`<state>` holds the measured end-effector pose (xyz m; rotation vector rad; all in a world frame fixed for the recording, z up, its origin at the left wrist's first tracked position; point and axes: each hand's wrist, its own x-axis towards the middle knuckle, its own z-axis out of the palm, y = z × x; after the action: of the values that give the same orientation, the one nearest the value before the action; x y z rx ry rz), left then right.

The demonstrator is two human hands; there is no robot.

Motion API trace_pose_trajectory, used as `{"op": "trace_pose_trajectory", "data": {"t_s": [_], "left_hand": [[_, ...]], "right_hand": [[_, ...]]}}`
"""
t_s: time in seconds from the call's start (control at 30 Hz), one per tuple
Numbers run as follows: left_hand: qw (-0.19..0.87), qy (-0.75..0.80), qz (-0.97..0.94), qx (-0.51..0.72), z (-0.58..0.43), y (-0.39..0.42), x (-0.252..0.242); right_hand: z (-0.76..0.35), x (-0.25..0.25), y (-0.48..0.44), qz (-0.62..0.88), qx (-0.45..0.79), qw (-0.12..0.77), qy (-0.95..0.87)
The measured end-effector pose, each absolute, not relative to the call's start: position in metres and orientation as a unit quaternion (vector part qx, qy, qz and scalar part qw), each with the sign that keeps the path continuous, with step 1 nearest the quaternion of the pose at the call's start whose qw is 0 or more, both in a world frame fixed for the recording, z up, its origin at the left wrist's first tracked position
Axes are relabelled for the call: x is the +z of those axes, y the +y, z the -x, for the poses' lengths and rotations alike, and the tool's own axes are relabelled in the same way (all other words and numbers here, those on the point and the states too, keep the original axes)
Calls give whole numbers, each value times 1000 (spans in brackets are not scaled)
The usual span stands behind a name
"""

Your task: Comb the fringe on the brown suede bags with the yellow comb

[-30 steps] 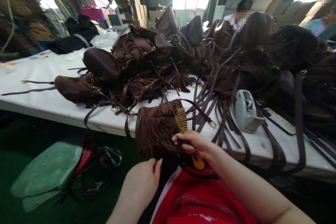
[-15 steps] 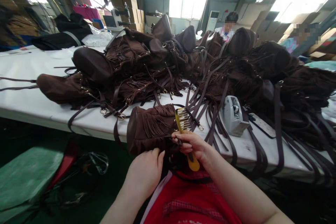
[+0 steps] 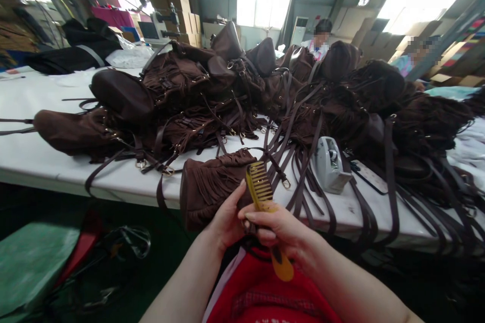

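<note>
A dark brown fringed bag (image 3: 206,184) lies on its side at the table's front edge, its rounded base facing left. My left hand (image 3: 229,212) is closed around the bag's near right end, thumb up along it; the fingertips are hidden. Pinched in my right hand (image 3: 275,224) is a yellow wide-toothed comb (image 3: 259,184), teeth upward, its handle jutting out below the palm. The right fingertips also meet the bag's opening, where small dark parts show unclearly. A thin strap with a gold clasp (image 3: 285,181) runs from the bag onto the table.
Similar brown bags (image 3: 182,81) are heaped along the white table (image 3: 49,171), with straps hanging over its front edge. A grey tape dispenser (image 3: 331,165) and a phone-like flat object (image 3: 369,176) lie to the right. Two people (image 3: 320,43) are behind the heap. A green-covered seat (image 3: 38,257) stands lower left.
My left hand has moved right and up from the bag's lower side to its open end. The comb has shifted slightly down and left with my right hand. The view has turned slightly right.
</note>
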<state>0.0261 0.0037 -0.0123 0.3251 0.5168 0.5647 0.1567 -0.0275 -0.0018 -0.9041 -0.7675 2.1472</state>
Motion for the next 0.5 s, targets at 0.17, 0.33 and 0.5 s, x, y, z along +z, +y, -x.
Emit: {"op": "trace_pose_trajectory", "data": {"t_s": [0.17,0.33,0.5], "left_hand": [[911,248,-87,317,-50,17,-26],[903,216,-94,359,-54,19,-39],[908,176,-73,374,-49,14,-35]], "right_hand": [[-152,-19,-45,360,777,357,-373],[-179,-14,-54,448,619,272,-585],[-212,-11,-60,456,485,321,-674]]}}
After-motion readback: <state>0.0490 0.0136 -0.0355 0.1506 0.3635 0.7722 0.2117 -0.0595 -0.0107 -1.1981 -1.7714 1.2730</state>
